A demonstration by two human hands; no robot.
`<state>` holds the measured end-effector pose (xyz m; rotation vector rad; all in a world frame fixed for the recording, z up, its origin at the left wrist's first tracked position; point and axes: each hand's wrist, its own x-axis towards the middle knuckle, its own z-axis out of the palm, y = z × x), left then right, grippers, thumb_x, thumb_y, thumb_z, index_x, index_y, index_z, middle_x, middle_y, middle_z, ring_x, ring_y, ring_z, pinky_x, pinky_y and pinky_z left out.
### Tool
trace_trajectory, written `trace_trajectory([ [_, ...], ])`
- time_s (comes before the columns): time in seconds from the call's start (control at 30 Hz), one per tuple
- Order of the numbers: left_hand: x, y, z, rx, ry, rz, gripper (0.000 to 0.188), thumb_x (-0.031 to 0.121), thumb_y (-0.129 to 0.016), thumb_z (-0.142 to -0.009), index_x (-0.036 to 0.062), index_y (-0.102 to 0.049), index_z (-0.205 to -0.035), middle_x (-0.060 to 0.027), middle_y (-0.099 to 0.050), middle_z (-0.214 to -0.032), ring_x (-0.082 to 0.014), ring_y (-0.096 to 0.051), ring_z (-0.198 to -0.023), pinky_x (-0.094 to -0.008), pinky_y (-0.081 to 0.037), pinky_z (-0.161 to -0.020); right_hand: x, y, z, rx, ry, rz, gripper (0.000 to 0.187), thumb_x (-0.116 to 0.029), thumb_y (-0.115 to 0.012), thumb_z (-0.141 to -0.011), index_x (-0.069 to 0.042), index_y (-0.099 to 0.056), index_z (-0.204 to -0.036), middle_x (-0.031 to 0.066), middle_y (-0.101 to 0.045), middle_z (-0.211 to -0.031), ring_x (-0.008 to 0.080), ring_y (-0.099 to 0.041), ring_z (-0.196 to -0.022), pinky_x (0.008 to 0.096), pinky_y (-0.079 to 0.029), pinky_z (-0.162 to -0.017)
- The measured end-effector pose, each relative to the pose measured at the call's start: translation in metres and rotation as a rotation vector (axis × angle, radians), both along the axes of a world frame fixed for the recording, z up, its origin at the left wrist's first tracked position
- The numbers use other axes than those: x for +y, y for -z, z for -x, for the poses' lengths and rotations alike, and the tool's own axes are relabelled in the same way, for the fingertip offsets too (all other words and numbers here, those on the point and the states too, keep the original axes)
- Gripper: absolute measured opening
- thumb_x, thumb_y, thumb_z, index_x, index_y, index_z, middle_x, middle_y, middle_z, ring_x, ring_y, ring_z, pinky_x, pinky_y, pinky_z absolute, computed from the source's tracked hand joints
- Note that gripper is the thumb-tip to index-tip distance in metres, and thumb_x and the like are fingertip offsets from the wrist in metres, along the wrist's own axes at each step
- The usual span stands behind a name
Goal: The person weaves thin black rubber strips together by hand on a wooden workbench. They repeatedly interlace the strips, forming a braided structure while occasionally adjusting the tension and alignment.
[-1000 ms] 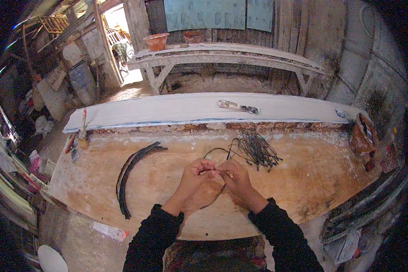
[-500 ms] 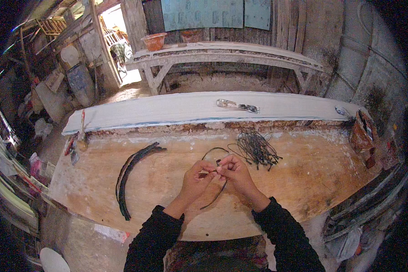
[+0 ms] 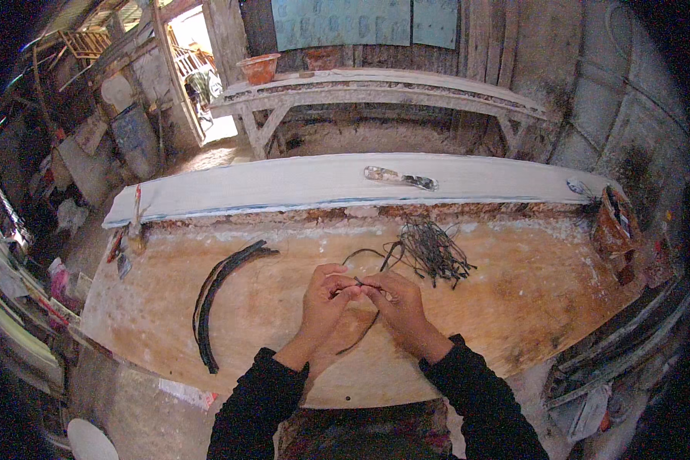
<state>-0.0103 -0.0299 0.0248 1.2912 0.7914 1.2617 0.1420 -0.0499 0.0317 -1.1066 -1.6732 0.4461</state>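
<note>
Over the middle of the wooden board (image 3: 153, 322), my left hand (image 3: 326, 300) and my right hand (image 3: 397, 303) meet, thumbs and fingers closed in a pinch. Between the fingertips they hold a thin black cord (image 3: 358, 281), mostly hidden by the fingers. One length of it loops behind the hands, and a tail lies on the board below them. Beyond my right hand lies a tangled pile of black cords (image 3: 435, 249) with knotted-looking ends. To the left, apart from my left hand, rests a curved bundle of black strips (image 3: 213, 307).
A long white slab (image 3: 284, 184) runs along the board's far side, with a small clear-and-dark object (image 3: 400, 178) on it. A rusty-brown container (image 3: 615, 222) stands at the right edge. Behind are a whitened bench (image 3: 376, 96) and an orange pot (image 3: 259, 69).
My fingertips have shifted slightly left and the pinch has changed. A length of black cord now sticks up beyond my right hand, beside the pile.
</note>
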Motion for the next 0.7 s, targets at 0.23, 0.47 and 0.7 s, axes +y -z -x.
trace_trajectory([
  [0.23, 0.0017, 0.004, -0.0002, 0.272, -0.038, -0.216, 0.042, -0.001, -0.062, -0.077, 0.0054, -0.041, -0.113, -0.0048, -0.06, -0.086, -0.0152, -0.06, -0.082, -0.0288, -0.051, -0.073, -0.0023, -0.0101, -0.0035, -0.091, -0.025, 0.112, 0.016, -0.01, -0.061, -0.078, -0.004, -0.062, -0.092, 0.013, -0.06, -0.084, 0.0283, -0.059, -0.08, 0.0343, -0.047, -0.069],
  [0.47, -0.0006, 0.0022, -0.0001, 0.345, -0.031, -0.199, 0.044, -0.002, -0.06, -0.078, 0.0071, -0.039, -0.116, -0.0075, -0.059, -0.089, -0.0154, -0.06, -0.083, -0.0297, -0.051, -0.077, -0.0056, -0.0107, -0.0034, -0.195, -0.067, 0.134, 0.014, -0.012, -0.056, -0.081, 0.0, -0.056, -0.087, 0.0155, -0.055, -0.082, 0.0321, -0.056, -0.078, 0.0383, -0.045, -0.069],
  [0.7, 0.0024, 0.0073, -0.002, 0.205, 0.008, -0.132, 0.045, -0.002, -0.059, -0.079, 0.0074, -0.035, -0.116, -0.0098, -0.06, -0.089, -0.0161, -0.06, -0.082, -0.0286, -0.051, -0.074, -0.0033, -0.0055, 0.0011, -0.17, -0.059, 0.154, 0.015, -0.015, -0.053, -0.082, -0.001, -0.05, -0.084, 0.0136, -0.052, -0.08, 0.0283, -0.053, -0.074, 0.0359, -0.044, -0.066],
])
